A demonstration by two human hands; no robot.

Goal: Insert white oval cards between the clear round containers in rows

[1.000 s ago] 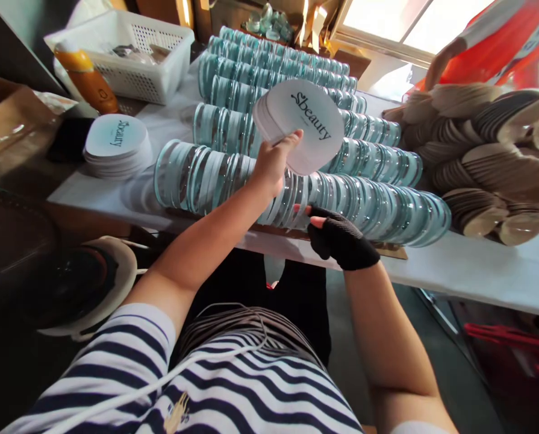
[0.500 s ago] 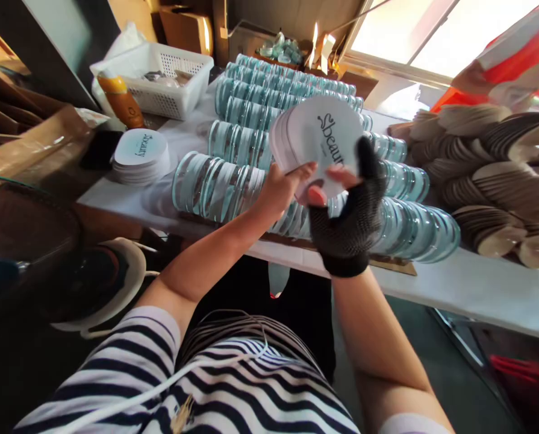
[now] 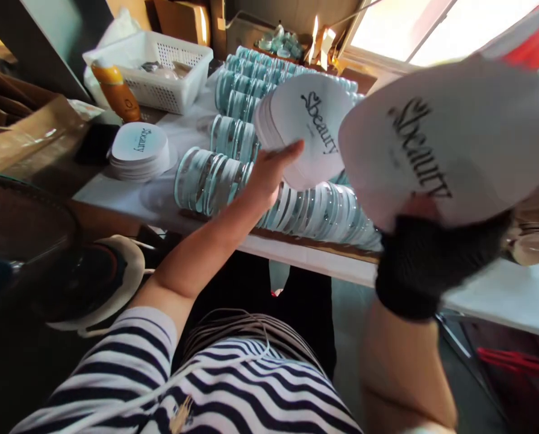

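Note:
My bare left hand (image 3: pixel 271 172) is closed round a stack of white printed cards (image 3: pixel 303 120), its thumb on the top one, above the rows of glass jars. My right hand (image 3: pixel 436 259), in a black glove with bare fingertips, grips one white printed card (image 3: pixel 450 138) with rounded corners and raises it close to the camera. That card reads "Sbeauty" and covers part of the jars and most of the stacks behind it. Below both hands, clear greenish glass jars (image 3: pixel 233 187) lie on their sides in several rows.
Another stack of cards (image 3: pixel 140 147) rests on the white tabletop (image 3: pixel 111 191) at left. Behind it are an orange bottle (image 3: pixel 118 93) and a white plastic basket (image 3: pixel 161 84). A fan (image 3: pixel 25 223) stands at lower left. More small glass pieces (image 3: pixel 280 45) lie at the back.
My right hand has taken one card off the stack and moved right and nearer the camera with it. My left hand, with the stack, has shifted slightly left.

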